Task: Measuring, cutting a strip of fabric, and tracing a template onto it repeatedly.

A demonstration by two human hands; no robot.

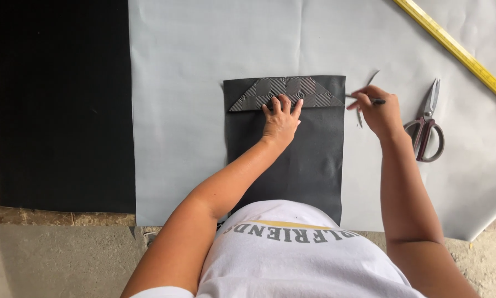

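Note:
A dark grey rectangular sheet (308,165) lies on a pale grey sheet (193,83). On its top edge rests a trapezoid-shaped patterned template (314,91). My left hand (281,118) presses flat on the template's lower edge, fingers spread. My right hand (376,113) is at the sheet's upper right corner, fingers closed on a thin pen (369,100) whose tip points toward the template's right end.
Grey-handled scissors (427,129) lie just right of my right hand. A yellow ruler (463,55) runs diagonally across the top right. A thin curved offcut (361,113) lies by the right hand. A large black sheet (60,105) covers the left.

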